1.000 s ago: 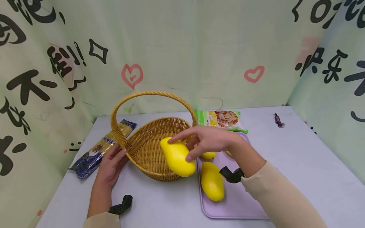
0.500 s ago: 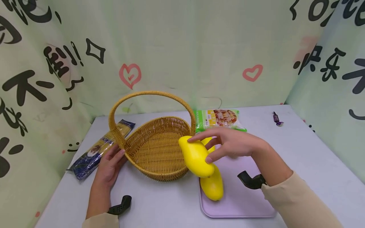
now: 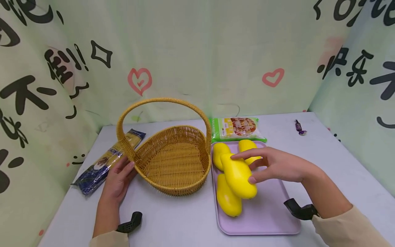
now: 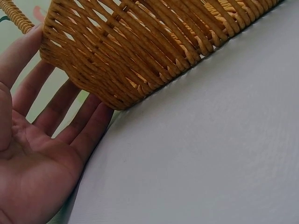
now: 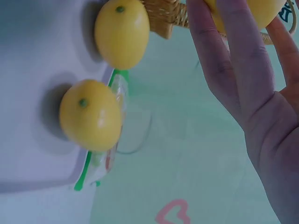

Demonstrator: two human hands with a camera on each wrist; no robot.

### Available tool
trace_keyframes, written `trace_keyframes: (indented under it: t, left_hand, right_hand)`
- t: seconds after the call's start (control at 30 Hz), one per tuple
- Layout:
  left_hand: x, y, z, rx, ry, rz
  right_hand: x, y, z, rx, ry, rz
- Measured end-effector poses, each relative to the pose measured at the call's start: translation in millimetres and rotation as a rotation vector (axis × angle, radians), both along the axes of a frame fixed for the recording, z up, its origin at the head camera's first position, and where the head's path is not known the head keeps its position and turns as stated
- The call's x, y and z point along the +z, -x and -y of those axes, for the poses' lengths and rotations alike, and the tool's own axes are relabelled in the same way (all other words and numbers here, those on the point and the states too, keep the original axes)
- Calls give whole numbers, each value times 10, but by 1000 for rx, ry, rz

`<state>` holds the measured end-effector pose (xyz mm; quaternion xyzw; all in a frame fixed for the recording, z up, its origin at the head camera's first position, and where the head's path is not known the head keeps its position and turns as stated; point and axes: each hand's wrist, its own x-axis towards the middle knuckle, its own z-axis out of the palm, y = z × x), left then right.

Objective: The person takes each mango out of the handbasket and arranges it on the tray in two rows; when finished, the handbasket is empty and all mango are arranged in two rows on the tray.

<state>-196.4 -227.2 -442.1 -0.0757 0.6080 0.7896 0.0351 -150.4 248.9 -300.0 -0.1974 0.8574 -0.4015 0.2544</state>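
In the head view, my right hand (image 3: 279,166) holds a yellow mango (image 3: 237,176) between thumb and fingers above the lilac tray (image 3: 265,214). Three more mangoes lie on that tray: one front left (image 3: 227,202), partly covered by the held one, and two at the back. The right wrist view shows these two back mangoes (image 5: 122,35) beyond my fingers. My left hand (image 3: 118,180) rests against the left side of a wicker basket (image 3: 172,164) with an arched handle. Its fingers reach out nearly straight along the basket's outer wall (image 4: 121,51). Nothing lies inside the basket.
A blue and gold packet (image 3: 106,164) lies left of the basket, beside my left hand. Behind the tray is a green and white food bag (image 3: 239,128). A small purple wrapped candy (image 3: 299,127) sits at the back right. Curtains border the table.
My right hand has carried the mango rightward, from over the basket's right edge to over the tray. My left hand has stayed against the basket.
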Motion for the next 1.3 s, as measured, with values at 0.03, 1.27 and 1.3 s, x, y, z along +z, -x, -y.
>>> trace_keyframes:
  t: [0.03,1.27,1.3]
  left_hand:
    - [-2,-1,4,1,-4,-3]
    - [-5,-16,-3,-3,10,5]
    - [-4,-12,-1,-6,13,-1]
  right_hand:
    - [-9,-12,-31,-7,1,3]
    - [-676,-196,-624,-150,99,195]
    - [-685,-196,-628,-153,107,198]
